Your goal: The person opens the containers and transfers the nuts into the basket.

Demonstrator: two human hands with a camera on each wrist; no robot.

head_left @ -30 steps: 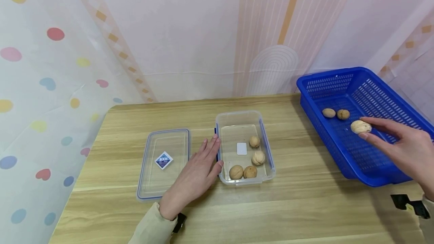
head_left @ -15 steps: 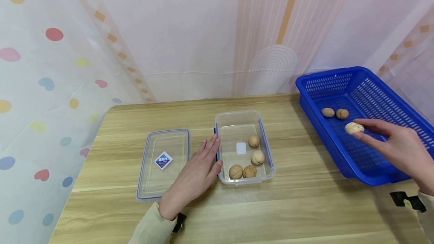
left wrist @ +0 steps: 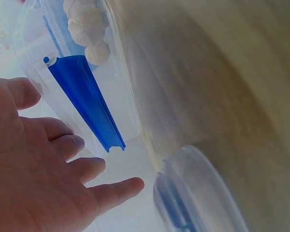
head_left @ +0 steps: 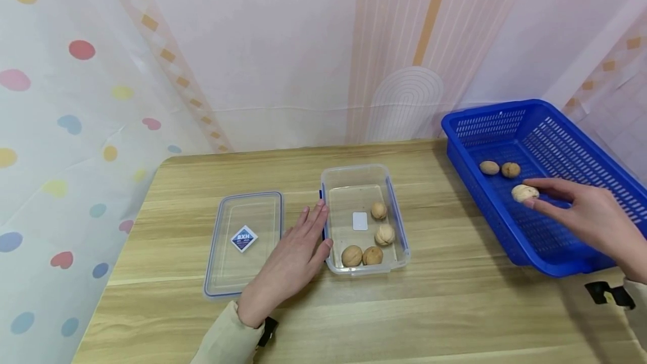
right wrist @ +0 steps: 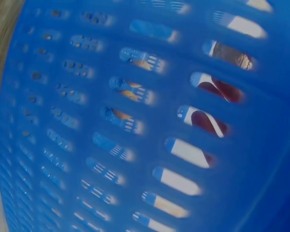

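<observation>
Between thumb and fingers, my right hand pinches a pale walnut above the blue basket. Two more walnuts lie side by side on the basket's floor, beyond the held one. My left hand rests with straight fingers against the left side of a clear plastic container, by its blue side latch. Several walnuts sit inside this container, along its right and near sides. In the right wrist view the slotted basket wall hides most of the right hand.
A clear lid with a blue seal and a diamond-shaped label lies flat left of the container, partly under the left forearm. The wooden table ends at a patterned cloth backdrop. The basket stands at the table's right side.
My right hand has shifted a little left over the basket with the walnut in its fingers. The left hand, container and lid stay where they were.
</observation>
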